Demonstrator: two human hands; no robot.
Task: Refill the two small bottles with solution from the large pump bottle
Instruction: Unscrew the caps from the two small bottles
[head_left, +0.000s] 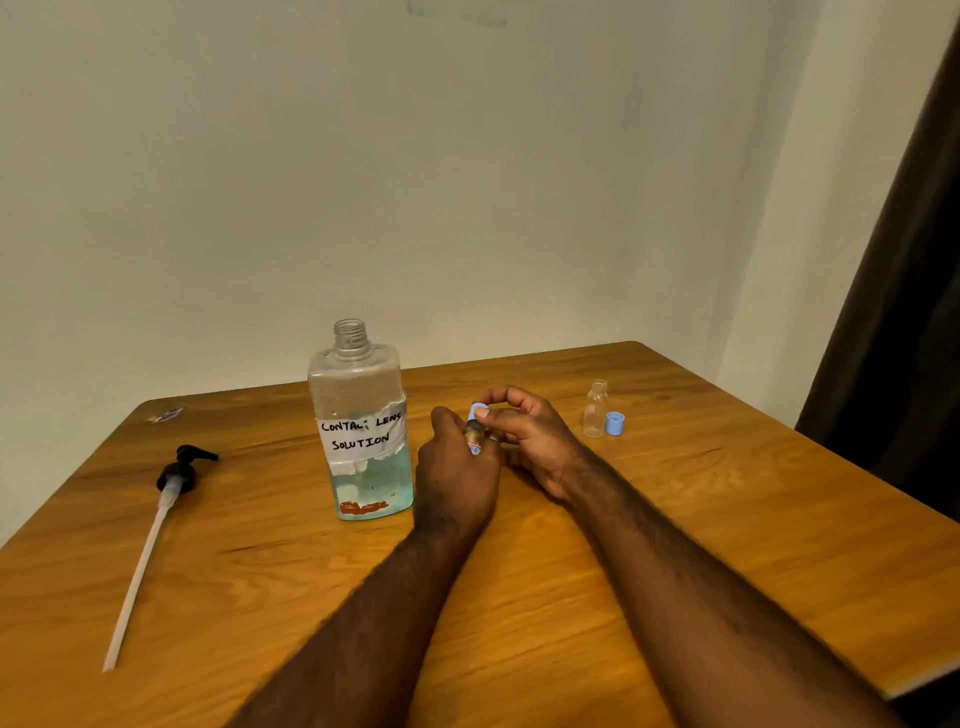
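Wooden table (675, 519) is carrying the large bottle (361, 431). Left hand (457, 475) is curling tight round a small bottle (474, 435); right hand (527, 431) is pinching its blue cap (477, 410).

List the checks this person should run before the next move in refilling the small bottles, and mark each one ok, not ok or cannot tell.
1. Big bottle open: ok; its neck is bare and the pump lies on the table to its left.
2. Solution left in the big bottle: ok; liquid fills its lower part.
3. Held small bottle secure: ok; the left hand grips it.
4. Its blue cap off: not ok; the cap sits on the neck, pinched by the right hand.
5. Second small bottle ready: ok; upright, uncapped, loose cap beside it.
6. Held small bottle's fill level: cannot tell; the hands hide it.
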